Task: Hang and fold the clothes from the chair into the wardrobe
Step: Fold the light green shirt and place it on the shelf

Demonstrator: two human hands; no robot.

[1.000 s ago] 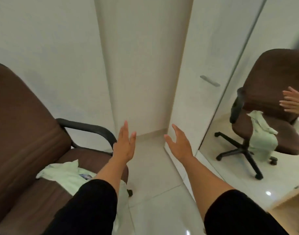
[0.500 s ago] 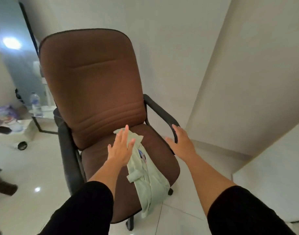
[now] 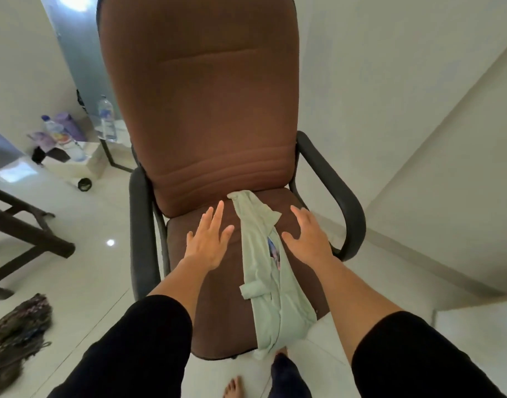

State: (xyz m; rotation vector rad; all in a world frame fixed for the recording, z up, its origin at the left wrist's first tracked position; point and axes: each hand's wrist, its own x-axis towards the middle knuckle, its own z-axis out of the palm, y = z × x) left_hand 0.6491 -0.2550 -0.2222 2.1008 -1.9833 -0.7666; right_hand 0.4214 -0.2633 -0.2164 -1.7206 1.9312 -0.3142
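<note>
A brown office chair (image 3: 197, 110) with black armrests stands right in front of me. A pale green garment (image 3: 263, 271) lies crumpled along the seat and hangs over its front edge. My left hand (image 3: 209, 239) hovers open over the seat, just left of the garment. On the garment's other side, my right hand (image 3: 306, 237) is also open with fingers spread, close to the cloth. Neither hand holds anything. The wardrobe is out of view.
A dark wooden table leg (image 3: 22, 234) stands at the left. A dark patterned cloth (image 3: 13, 340) lies on the white tiled floor at the lower left. Water bottles (image 3: 107, 117) and small items sit behind the chair. A white wall runs along the right.
My view swung left from the wardrobe door and mirror to the chair. Both open hands came down over the seat, either side of the green garment.
</note>
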